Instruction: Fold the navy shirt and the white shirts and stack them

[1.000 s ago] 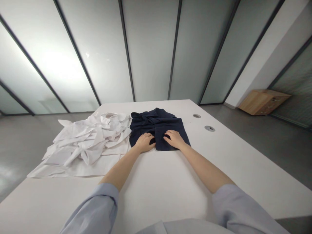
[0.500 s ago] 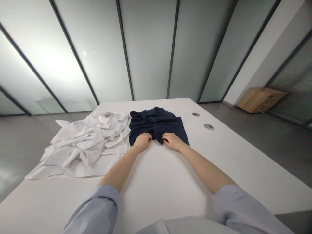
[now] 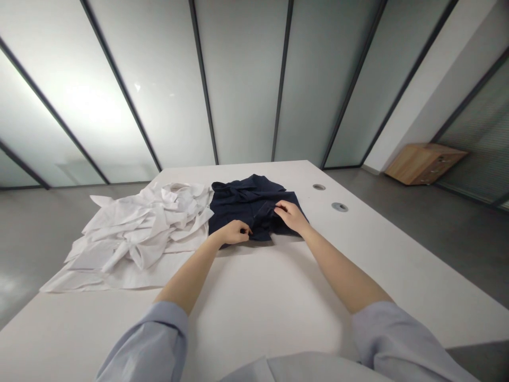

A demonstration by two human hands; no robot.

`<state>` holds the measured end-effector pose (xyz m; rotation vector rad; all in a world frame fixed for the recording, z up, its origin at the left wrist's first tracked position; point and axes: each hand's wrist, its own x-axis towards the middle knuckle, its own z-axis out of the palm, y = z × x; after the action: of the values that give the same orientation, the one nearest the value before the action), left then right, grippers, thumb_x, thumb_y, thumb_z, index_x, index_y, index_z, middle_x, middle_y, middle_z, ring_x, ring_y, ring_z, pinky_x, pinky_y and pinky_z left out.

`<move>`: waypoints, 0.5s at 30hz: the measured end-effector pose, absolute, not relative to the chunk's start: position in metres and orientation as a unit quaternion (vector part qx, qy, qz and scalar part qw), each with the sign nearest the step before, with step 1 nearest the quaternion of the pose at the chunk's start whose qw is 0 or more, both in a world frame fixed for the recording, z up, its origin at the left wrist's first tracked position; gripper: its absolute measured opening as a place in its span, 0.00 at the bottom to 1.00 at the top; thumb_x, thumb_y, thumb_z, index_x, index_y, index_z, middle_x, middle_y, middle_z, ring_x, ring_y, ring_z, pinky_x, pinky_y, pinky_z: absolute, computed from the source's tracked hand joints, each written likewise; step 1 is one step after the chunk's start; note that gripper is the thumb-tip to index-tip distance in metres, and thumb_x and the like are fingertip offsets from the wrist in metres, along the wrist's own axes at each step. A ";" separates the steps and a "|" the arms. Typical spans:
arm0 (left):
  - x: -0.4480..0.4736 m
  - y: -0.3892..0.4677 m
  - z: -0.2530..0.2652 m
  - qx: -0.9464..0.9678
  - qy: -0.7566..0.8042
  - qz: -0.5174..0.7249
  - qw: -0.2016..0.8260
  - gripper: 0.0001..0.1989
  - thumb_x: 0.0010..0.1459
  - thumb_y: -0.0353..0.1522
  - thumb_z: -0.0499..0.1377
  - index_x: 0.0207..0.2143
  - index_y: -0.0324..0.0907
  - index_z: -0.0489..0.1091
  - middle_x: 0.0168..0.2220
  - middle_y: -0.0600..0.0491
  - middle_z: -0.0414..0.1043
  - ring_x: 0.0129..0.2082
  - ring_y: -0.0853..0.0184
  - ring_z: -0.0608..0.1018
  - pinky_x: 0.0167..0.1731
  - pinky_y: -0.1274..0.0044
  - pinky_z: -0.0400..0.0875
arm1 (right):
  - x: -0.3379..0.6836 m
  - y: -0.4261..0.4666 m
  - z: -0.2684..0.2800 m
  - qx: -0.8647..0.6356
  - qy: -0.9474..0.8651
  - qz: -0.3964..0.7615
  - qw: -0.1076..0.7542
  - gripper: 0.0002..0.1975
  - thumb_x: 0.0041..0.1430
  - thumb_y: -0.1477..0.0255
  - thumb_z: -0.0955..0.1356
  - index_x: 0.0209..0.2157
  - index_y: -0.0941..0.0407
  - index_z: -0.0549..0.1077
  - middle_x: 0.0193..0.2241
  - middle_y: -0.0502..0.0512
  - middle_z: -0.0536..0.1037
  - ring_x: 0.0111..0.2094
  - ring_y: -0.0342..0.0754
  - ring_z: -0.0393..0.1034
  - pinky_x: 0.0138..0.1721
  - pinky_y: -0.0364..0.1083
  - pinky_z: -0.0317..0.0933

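A dark navy cloth garment (image 3: 246, 199), crumpled and partly folded, lies near the middle of the white table; its exact kind does not show. My left hand (image 3: 234, 232) pinches its near edge with closed fingers. Higher and to the right, my right hand (image 3: 291, 216) grips a raised fold of the same cloth between thumb and fingers. Beneath that fold a dark gap shows between the layers. Just left of the garment sits a rumpled heap of white clothing (image 3: 139, 228), with a knotted strip on top. Neither hand touches the heap.
The white table (image 3: 254, 307) reaches away to its far edge, with two round cable holes (image 3: 340, 207) at the right. Frosted glass panels (image 3: 242, 79) stand beyond it. A wooden cabinet (image 3: 417, 162) is on the floor at the far right.
My right hand has moved up and to the right, lifting a fold of the navy cloth. My left hand has shifted slightly left and nearer, and the near edge has changed shape.
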<state>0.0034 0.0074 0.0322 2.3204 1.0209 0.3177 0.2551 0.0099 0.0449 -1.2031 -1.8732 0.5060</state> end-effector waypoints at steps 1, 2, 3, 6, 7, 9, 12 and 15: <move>0.003 0.006 0.036 0.872 0.381 0.095 0.292 0.08 0.47 0.28 0.54 0.24 0.40 0.73 0.37 0.52 0.78 0.31 0.67 0.75 0.30 0.79 0.66 | 0.254 0.007 0.049 -0.468 -0.764 0.201 0.397 0.10 0.57 0.65 0.62 0.27 0.55 0.70 0.26 0.50 0.73 0.29 0.47 0.66 0.33 0.45 0.58; 0.003 0.005 0.041 0.874 0.379 0.074 0.294 0.08 0.47 0.29 0.54 0.26 0.40 0.74 0.34 0.53 0.78 0.29 0.68 0.74 0.28 0.79 0.64 | 0.252 0.004 0.053 -0.460 -0.778 0.200 0.378 0.10 0.56 0.66 0.62 0.27 0.55 0.70 0.26 0.50 0.73 0.29 0.47 0.66 0.33 0.45 0.58; 0.002 0.004 0.045 0.876 0.377 0.058 0.294 0.09 0.46 0.29 0.54 0.27 0.40 0.74 0.31 0.54 0.77 0.28 0.68 0.74 0.27 0.79 0.63 | 0.251 0.001 0.057 -0.456 -0.788 0.199 0.363 0.10 0.56 0.66 0.62 0.28 0.55 0.71 0.26 0.50 0.74 0.29 0.47 0.65 0.33 0.45 0.58; 0.001 0.002 0.055 0.878 0.377 0.060 0.289 0.08 0.47 0.30 0.53 0.26 0.40 0.72 0.25 0.56 0.72 0.26 0.69 0.71 0.25 0.79 0.61 | 0.248 -0.004 0.065 -0.457 -0.798 0.190 0.345 0.10 0.57 0.67 0.62 0.30 0.55 0.73 0.28 0.51 0.75 0.28 0.46 0.66 0.32 0.44 0.59; 0.001 0.002 0.057 0.876 0.382 0.073 0.284 0.08 0.47 0.31 0.53 0.25 0.40 0.71 0.23 0.56 0.70 0.25 0.69 0.70 0.25 0.78 0.60 | 0.248 -0.005 0.066 -0.458 -0.799 0.188 0.343 0.10 0.58 0.67 0.62 0.31 0.55 0.74 0.29 0.51 0.76 0.29 0.46 0.67 0.32 0.44 0.59; 0.000 0.004 0.057 0.867 0.400 0.107 0.276 0.08 0.49 0.32 0.51 0.22 0.41 0.67 0.22 0.57 0.67 0.24 0.69 0.69 0.26 0.78 0.60 | 0.249 -0.006 0.069 -0.461 -0.802 0.190 0.330 0.11 0.59 0.65 0.63 0.33 0.55 0.74 0.31 0.52 0.77 0.32 0.47 0.68 0.34 0.45 0.61; -0.003 0.011 0.051 0.846 0.423 0.154 0.286 0.09 0.52 0.33 0.48 0.22 0.42 0.63 0.23 0.57 0.65 0.26 0.68 0.68 0.28 0.76 0.62 | 0.252 -0.004 0.067 -0.469 -0.809 0.233 0.266 0.17 0.62 0.59 0.61 0.35 0.54 0.76 0.34 0.53 0.78 0.37 0.50 0.71 0.41 0.48 0.63; -0.006 0.019 0.040 0.828 0.429 0.178 0.314 0.10 0.54 0.33 0.46 0.23 0.43 0.61 0.26 0.56 0.67 0.29 0.67 0.69 0.34 0.76 0.65 | 0.256 0.001 0.058 -0.497 -0.803 0.284 0.166 0.25 0.66 0.55 0.55 0.37 0.53 0.78 0.40 0.55 0.79 0.43 0.53 0.71 0.49 0.50 0.61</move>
<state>-0.0059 0.0192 0.0402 2.1837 1.1300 0.4699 0.2561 0.0007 0.0579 -1.4158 -2.2869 0.8101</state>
